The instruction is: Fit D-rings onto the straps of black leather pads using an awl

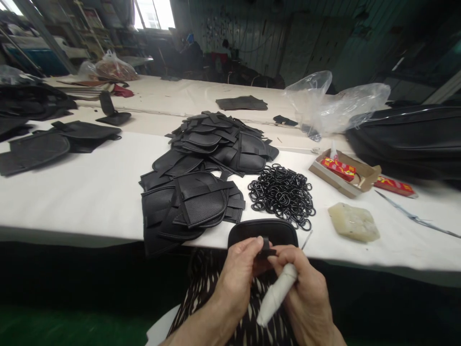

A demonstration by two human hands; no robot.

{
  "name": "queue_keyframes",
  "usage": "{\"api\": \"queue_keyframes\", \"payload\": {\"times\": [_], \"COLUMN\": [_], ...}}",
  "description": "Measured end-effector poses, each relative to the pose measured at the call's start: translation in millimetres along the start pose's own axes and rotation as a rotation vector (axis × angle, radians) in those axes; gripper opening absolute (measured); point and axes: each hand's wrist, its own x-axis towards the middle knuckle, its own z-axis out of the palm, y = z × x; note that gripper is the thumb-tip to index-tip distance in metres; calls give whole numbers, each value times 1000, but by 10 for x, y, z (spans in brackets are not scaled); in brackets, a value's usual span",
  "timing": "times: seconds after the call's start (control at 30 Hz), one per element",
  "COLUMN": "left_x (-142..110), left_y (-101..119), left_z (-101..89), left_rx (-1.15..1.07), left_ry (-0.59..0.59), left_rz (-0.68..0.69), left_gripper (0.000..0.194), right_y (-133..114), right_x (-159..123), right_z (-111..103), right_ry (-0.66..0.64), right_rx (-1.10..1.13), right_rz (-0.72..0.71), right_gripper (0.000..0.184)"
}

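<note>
At the table's front edge, my left hand (240,264) is closed on a black leather pouch piece (248,231), with the thumb on its short strap. My right hand (306,283) is curled around an awl (277,294) with a white wrapped handle; its thin metal shaft points up and away past the fingers. The thumb and forefinger of that hand also pinch at the strap's end. Just beyond lies a heap of black metal D-rings (283,194). To the left, similar black leather pieces (203,197) are stacked in an overlapping pile. Fingers hide the strap's underside.
Right of the rings sit a yellowish wax block (353,222) and an open cardboard box (344,175) holding a red packet. Clear plastic bags (334,105) and a large black bag (414,139) stand behind. More black pieces (43,149) lie on the left of the white table (108,192).
</note>
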Motion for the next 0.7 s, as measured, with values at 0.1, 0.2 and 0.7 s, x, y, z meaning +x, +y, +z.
{"api": "queue_keyframes", "payload": {"times": [0.1,0.2,0.7], "left_x": [-25,-77,-131], "left_y": [-86,-86,-328], "left_z": [-23,-10,-157], "left_rx": [45,95,270], "left_ry": [-63,-41,176], "left_rz": [57,76,172], "left_gripper": [22,25,26], "right_y": [-31,-74,-109], "right_x": [-28,-36,-25], "right_z": [20,33,73], "right_ry": [47,26,-8], "right_rx": [-77,-97,-82], "right_rz": [168,306,391], "right_gripper": [8,9,16]}}
